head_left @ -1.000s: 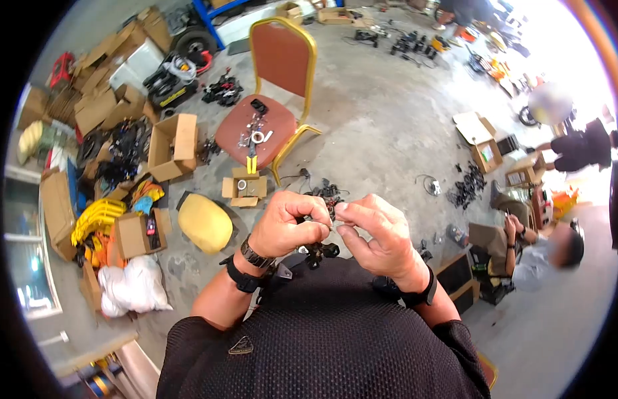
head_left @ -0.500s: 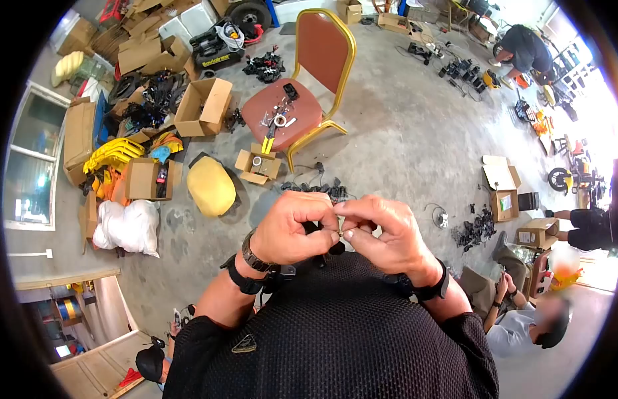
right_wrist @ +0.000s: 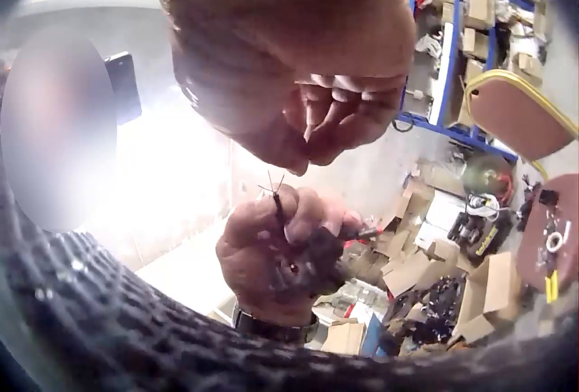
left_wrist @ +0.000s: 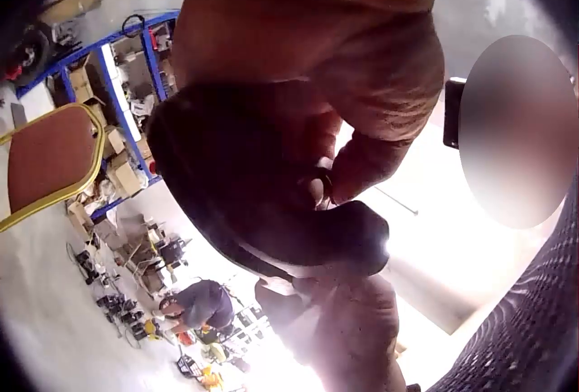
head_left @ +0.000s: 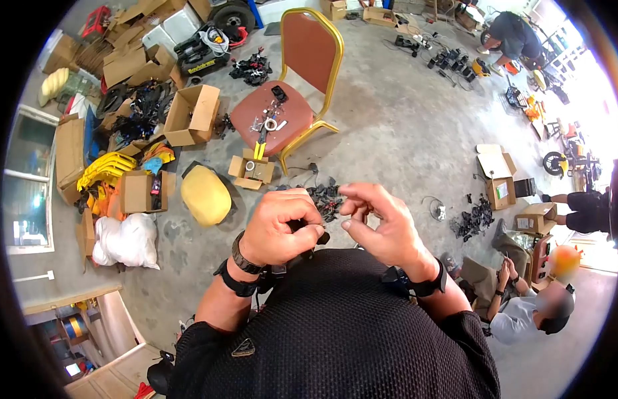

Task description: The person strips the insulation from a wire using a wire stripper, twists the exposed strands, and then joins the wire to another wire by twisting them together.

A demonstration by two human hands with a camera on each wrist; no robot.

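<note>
My left hand (head_left: 282, 225) is in front of the chest, its thumb and curled fingers pinching a thin black cable (right_wrist: 278, 204). Fine wire ends splay out above its thumb and fingertip in the right wrist view. A dark, blurred part (right_wrist: 312, 270) hangs at the same hand; a smooth black curved piece (left_wrist: 244, 202) covers much of the palm side in the left wrist view. My right hand (head_left: 385, 229) is just to the right, apart from the wire ends. Its thumb and fingers are bent with a gap between them, and nothing shows in that gap.
Ahead stands a red chair (head_left: 312, 60) with yellow-handled pliers (head_left: 259, 147), a tape roll and small parts on its seat. A small carton (head_left: 251, 169), a yellow seat cushion (head_left: 206, 195) and black parts (head_left: 325, 199) lie on the floor. A seated person (head_left: 521, 319) is at right.
The hands met at the fingertips half a second ago; now the right hand has drawn away to the right, its thumb and fingers parted. The head view has swung about.
</note>
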